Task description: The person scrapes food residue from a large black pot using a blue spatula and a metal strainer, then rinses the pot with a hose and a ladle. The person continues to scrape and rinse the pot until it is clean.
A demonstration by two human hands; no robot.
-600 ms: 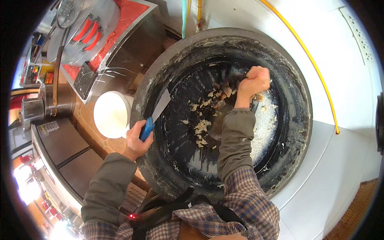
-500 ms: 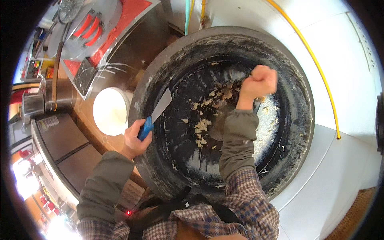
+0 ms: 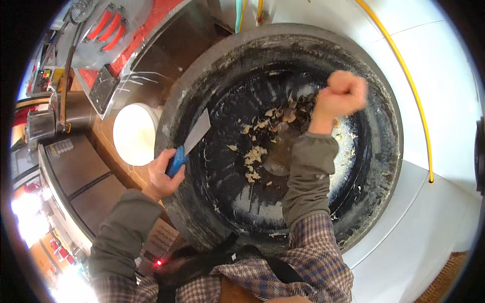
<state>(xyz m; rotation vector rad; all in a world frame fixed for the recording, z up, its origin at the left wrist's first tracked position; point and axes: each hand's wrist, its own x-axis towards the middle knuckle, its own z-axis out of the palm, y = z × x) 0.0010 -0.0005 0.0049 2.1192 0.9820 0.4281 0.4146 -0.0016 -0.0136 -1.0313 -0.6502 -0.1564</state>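
A scraper (image 3: 197, 132) with a blue handle and a flat metal blade is in my left hand (image 3: 164, 174), at the left rim of a big dark round tub (image 3: 202, 64). Its blade slants over the tub's inner wall. Closed in a fist, my right hand (image 3: 343, 95) hangs over the tub's far right part, slightly blurred. Whether anything is inside the fist is hidden. Pale dough-like scraps (image 3: 255, 155) lie on the dark bottom beside a shallow murky puddle (image 3: 278, 157). A whitish patch (image 3: 343, 156) shows to the right of my right sleeve.
A white bucket (image 3: 135, 134) stands on the floor left of the tub. Behind it is a metal-sided counter (image 3: 172, 50) with a red top. A yellow hose (image 3: 404, 65) runs along the white wall at right. A brown cabinet (image 3: 81, 166) is at the left.
My right hand has moved a little right and away from me, still in a fist. The left hand and scraper have shifted slightly left as the whole view shifted somewhat.
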